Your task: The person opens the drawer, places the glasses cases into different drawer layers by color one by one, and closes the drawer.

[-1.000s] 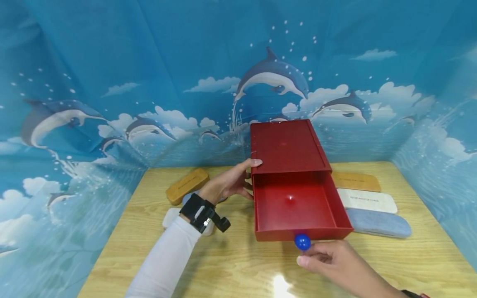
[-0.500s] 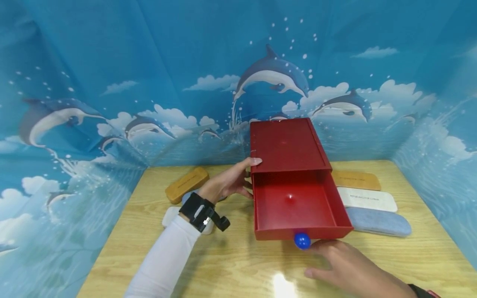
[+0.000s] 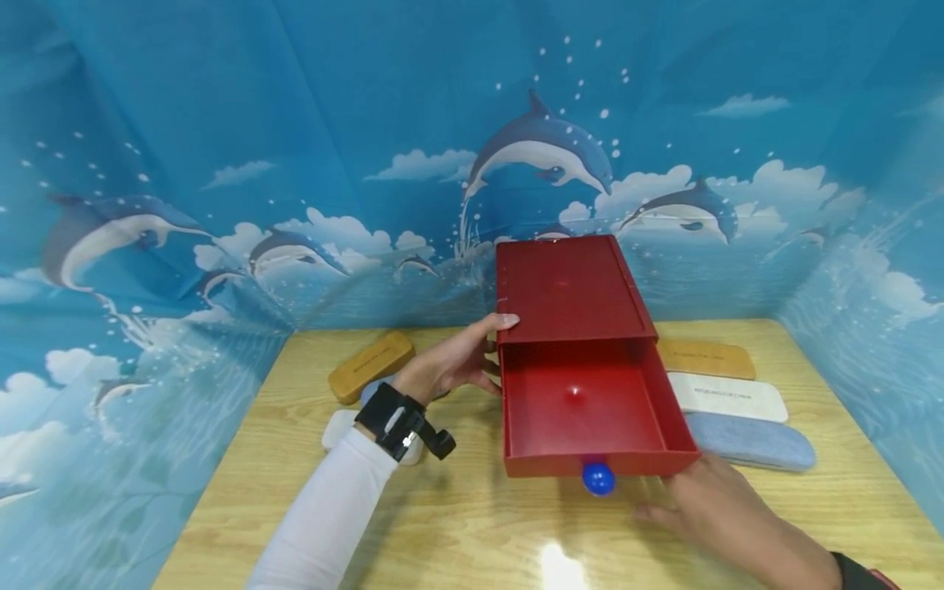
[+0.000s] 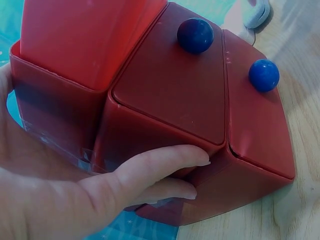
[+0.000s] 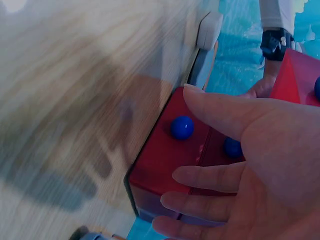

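A red cabinet (image 3: 568,287) of stacked drawers with round blue knobs stands mid-table. Its top drawer (image 3: 590,426) is pulled far out toward me, the red floor showing; a blue knob (image 3: 598,478) sits on its front. My left hand (image 3: 465,360) rests against the cabinet's left side, thumb on the top edge, fingers laid straight along the side in the left wrist view. Off the drawer's right front corner is my right hand (image 3: 719,492), holding nothing. In the right wrist view its fingers (image 5: 210,177) are spread before two lower drawers, whose knobs (image 5: 181,128) show; both are pushed in.
Right of the cabinet lie an orange-brown case (image 3: 704,359), a white case (image 3: 730,397) and a blue-grey case (image 3: 748,441), shaped like glasses cases. Another brown case (image 3: 371,367) and a white case (image 3: 339,428) lie left, partly behind my left arm. A dolphin-print curtain (image 3: 369,164) backs the table.
My right hand has let go of the top drawer's blue knob and moved off to the right, fingers opening. My left hand, the cabinet and the drawer stay as they were.
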Available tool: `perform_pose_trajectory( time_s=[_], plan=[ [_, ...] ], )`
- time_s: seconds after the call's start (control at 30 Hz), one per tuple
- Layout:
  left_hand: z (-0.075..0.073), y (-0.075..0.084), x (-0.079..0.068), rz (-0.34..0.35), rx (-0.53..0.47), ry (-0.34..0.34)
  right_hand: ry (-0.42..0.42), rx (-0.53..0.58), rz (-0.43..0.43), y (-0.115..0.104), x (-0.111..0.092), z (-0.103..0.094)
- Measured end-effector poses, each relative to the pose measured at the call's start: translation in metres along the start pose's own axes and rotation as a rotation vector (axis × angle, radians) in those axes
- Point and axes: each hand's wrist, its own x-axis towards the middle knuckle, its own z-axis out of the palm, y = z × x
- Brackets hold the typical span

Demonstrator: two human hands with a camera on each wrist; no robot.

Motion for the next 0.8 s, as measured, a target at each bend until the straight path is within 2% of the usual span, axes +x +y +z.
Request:
perform_pose_trajectory(
  time_s=[0.13, 0.33, 0.57, 0.67, 0.8],
  plan=[
    [-0.001, 0.0, -0.001, -0.004, 0.0, 0.007, 0.052, -0.014, -0.021, 0.009, 0.002, -0.002],
    [0.0, 0.0, -0.001, -0.002, 0.001, 0.001, 0.075, -0.111, 0.001, 0.027, 0.0, -0.001],
    [0.0, -0.002, -0.002, 0.027, -0.026, -0.004, 0.164, -0.221, -0.084, 0.051, 0.002, 0.004],
    [0.0, -0.002, -0.002, 0.029, -0.026, -0.009, 0.15, -0.242, -0.064, 0.061, 0.002, 0.006],
    [-0.001, -0.003, -0.001, 0.024, -0.023, -0.014, 0.104, -0.233, 0.003, 0.072, 0.001, 0.008]
  ],
)
